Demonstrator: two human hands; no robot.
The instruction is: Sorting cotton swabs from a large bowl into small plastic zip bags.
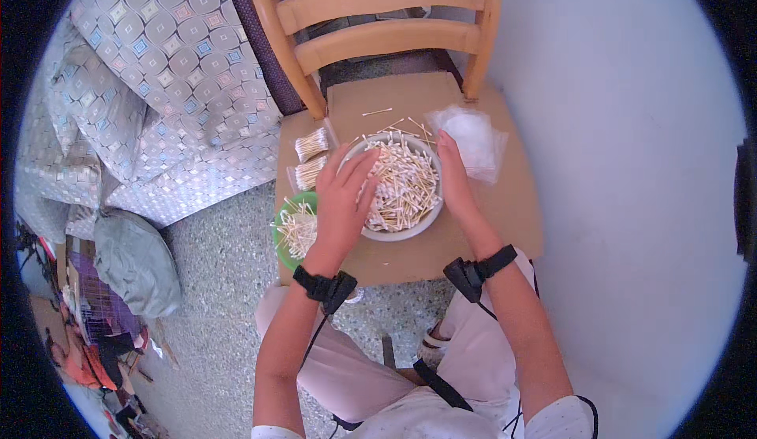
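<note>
A whitish round bowl (397,236) heaped with loose cotton swabs (408,190) stands on the cardboard-covered chair seat (493,226). Over its left side lies my left hand (344,194), fingers spread across the rim and the nearest swabs, apparently gripping nothing. My right hand (457,172) rests against the right side of the bowl with its fingers stretched out. At the left edge of the seat, a green bowl (281,243) holds more swabs, partly hidden by my left wrist. Two bundles of swabs (311,145) in clear plastic sit beyond it.
Clear plastic bags (479,151) lie right of the bowl. Several stray swabs are scattered behind it, one (377,112) near the wooden backrest (386,44). A pale wall (623,163) borders the right; patterned fabric (181,68) and a grey-green bag (138,261) are on the left.
</note>
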